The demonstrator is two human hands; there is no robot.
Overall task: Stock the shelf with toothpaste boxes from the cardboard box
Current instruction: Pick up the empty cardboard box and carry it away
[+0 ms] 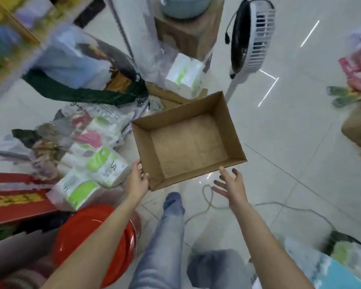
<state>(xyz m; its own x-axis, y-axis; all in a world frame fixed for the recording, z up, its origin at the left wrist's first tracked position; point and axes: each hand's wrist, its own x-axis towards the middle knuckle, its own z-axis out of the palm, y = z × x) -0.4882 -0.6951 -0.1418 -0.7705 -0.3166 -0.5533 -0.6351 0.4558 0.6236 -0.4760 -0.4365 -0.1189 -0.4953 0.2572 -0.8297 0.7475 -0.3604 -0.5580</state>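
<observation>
Your left hand [138, 178] grips the near left corner of the box [189, 140], which sits on the floor [290, 142]. Your right hand [231, 184] hovers with fingers spread, just short of its near edge.

1. Your cardboard box [188, 140]: plain brown corrugated card, matt, creased on the bottom panel.
2. Floor [300, 142]: pale glossy tile, throwing sharp reflections.
3. Tissue packs [96, 163] on your left: shiny clear plastic wrap.
4. Red bucket [96, 243]: smooth, glossy plastic.
5. Fan [252, 36]: white plastic grille.
6. Your trousers [161, 247]: faded blue denim cloth.
</observation>
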